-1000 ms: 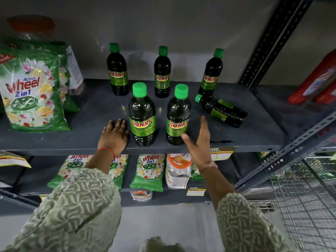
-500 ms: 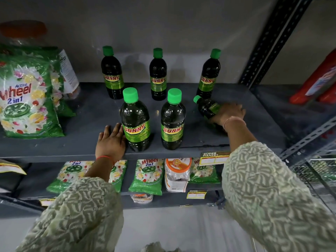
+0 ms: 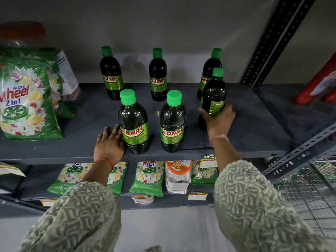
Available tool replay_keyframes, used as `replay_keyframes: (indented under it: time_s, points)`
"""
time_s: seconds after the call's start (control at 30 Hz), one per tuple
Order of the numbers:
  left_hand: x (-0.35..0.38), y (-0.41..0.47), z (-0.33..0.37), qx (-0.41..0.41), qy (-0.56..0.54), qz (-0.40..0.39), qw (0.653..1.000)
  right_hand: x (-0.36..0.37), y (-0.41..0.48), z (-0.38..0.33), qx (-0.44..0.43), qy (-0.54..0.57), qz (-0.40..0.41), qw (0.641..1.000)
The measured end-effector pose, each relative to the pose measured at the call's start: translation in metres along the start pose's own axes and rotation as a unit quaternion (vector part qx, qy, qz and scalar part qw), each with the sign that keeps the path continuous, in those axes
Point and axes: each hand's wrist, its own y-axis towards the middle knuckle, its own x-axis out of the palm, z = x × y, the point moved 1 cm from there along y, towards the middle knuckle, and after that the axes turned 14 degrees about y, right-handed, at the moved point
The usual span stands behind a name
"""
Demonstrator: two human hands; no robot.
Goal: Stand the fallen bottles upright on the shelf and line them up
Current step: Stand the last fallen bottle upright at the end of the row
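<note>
Several dark bottles with green caps and "SUNNY" labels stand on the grey shelf [image 3: 254,128]. Three stand at the back: left [image 3: 111,77], middle [image 3: 157,77] and right [image 3: 209,70]. Two stand at the front: left [image 3: 134,122] and middle [image 3: 172,122]. My right hand [image 3: 219,120] grips the lower body of a sixth bottle [image 3: 213,93], upright at the front right, in front of the back right bottle. My left hand [image 3: 109,142] rests flat on the shelf's front edge, its fingers against the front left bottle.
A green "Wheel 2in1" detergent bag [image 3: 27,100] stands at the shelf's left with a jar [image 3: 67,75] behind it. Red containers [image 3: 320,84] sit on the neighbouring shelf at right. The lower shelf holds more detergent packs [image 3: 148,177] and a jar [image 3: 178,175]. A wire basket [image 3: 309,188] is low right.
My right hand reached to the bottle lying on its side at the right, took hold of it and turned it upright. My left hand stayed on the shelf edge.
</note>
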Motion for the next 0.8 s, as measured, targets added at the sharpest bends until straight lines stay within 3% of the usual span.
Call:
replay_keyframes:
  time_s: [0.3, 0.5, 0.67, 0.8]
  points:
    - [0.0, 0.0, 0.0, 0.003, 0.005, -0.008, 1.0, 0.001, -0.007, 0.012, -0.015, 0.038, -0.082, 0.996]
    - [0.0, 0.0, -0.001, 0.006, 0.01, -0.008, 1.0, 0.014, -0.011, 0.012, -0.001, -0.036, -0.056, 0.998]
    - [-0.001, 0.0, -0.002, 0.004, 0.0, -0.005, 1.0, 0.0, -0.006, 0.022, 0.08, 0.077, -0.079, 0.991]
    - [0.0, 0.0, 0.0, 0.006, 0.002, -0.004, 1.0, 0.0, -0.007, 0.029, 0.093, 0.098, -0.107, 0.985]
